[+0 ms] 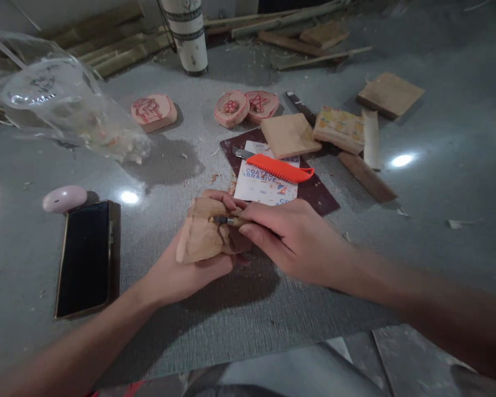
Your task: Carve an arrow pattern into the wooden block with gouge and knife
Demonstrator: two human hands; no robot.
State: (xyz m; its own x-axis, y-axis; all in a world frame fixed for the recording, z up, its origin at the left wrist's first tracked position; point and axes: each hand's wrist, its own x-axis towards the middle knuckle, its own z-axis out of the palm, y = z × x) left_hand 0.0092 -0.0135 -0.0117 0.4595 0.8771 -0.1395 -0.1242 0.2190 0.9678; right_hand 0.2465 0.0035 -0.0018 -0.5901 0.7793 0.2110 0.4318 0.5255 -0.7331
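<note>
Near the middle of the table, my left hand (pixel 206 270) is wrapped round a pale carved wood block (pixel 202 237) from beneath and behind. Dark cut lines show on the block's upper face. My right hand (pixel 293 237) is closed on a small carving tool (pixel 230 221), whose metal blade touches the wood; its handle is mostly covered by my fingers. Just beyond the hands lies an orange-handled utility knife (pixel 279 167) on white sandpaper sheets (pixel 248 190) printed "coated abrasive". A dark red sheet (pixel 320 193) is spread under these.
A black phone (pixel 85 259) and a pink oval case (pixel 65 198) lie at left. Behind are a clear plastic bag (pixel 66 105), a red-marked wood piece (pixel 154 112), a tumbler (pixel 187 36), bamboo strips (pixel 124 52) and several wood blocks (pixel 391 95). Shavings dot the table (pixel 169 342).
</note>
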